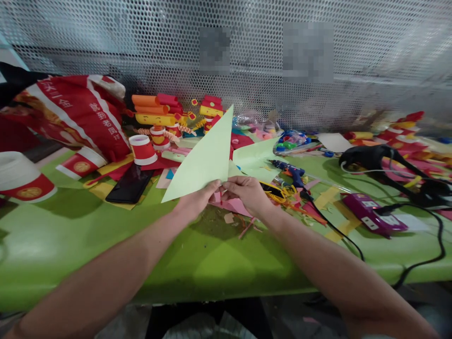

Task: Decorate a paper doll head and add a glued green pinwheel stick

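Observation:
A pale green sheet of paper (208,157) stands raised above the table, its pointed top corner upward. My left hand (199,197) grips its lower edge, thumb on the near side. Fingers of my right hand (245,190) are pinched together at the sheet's lower right corner, close against the left fingertips. Behind my right hand lies another pale green sheet (256,155), bent. Pink paper (235,205) and small scraps lie beneath both hands. Yellow-handled scissors (273,192) are just right of my right hand.
The green table (116,245) holds a black phone (129,182), red-and-white paper cups (142,149) and paper figures (158,127) at left. To the right are a blue glue gun (291,170), a purple power strip (374,215), black cables and a black strapped item (388,169).

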A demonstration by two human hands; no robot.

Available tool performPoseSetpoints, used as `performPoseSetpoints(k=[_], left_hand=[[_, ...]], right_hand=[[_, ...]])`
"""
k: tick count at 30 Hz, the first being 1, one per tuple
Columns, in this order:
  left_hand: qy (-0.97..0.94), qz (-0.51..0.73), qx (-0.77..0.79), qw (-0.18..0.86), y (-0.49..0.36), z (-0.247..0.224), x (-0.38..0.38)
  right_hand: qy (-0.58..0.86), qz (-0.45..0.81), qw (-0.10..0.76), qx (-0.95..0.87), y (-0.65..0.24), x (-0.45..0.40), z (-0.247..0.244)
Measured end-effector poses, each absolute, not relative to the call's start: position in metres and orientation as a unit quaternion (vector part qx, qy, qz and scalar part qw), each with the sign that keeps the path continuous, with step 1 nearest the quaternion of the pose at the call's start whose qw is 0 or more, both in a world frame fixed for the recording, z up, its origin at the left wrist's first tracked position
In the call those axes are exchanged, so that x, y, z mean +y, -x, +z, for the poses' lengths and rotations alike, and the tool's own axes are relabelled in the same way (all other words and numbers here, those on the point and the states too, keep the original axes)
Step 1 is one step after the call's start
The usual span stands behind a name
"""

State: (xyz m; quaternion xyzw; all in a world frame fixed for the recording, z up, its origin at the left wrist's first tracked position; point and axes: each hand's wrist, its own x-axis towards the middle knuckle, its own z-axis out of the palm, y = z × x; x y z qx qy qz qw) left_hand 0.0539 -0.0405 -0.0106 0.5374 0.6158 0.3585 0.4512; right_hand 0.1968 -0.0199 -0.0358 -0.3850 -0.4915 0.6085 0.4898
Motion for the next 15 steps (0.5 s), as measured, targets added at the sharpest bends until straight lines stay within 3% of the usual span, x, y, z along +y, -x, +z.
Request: performPoseSetpoints(k=[15], left_hand=[[-0.581,0.327,0.624,0.408,-0.0526,-0.0127,-0.0390]], right_hand=[[0.379,0.617,0.499,-0.476,-0.1965,-0.0198,-0.0380]])
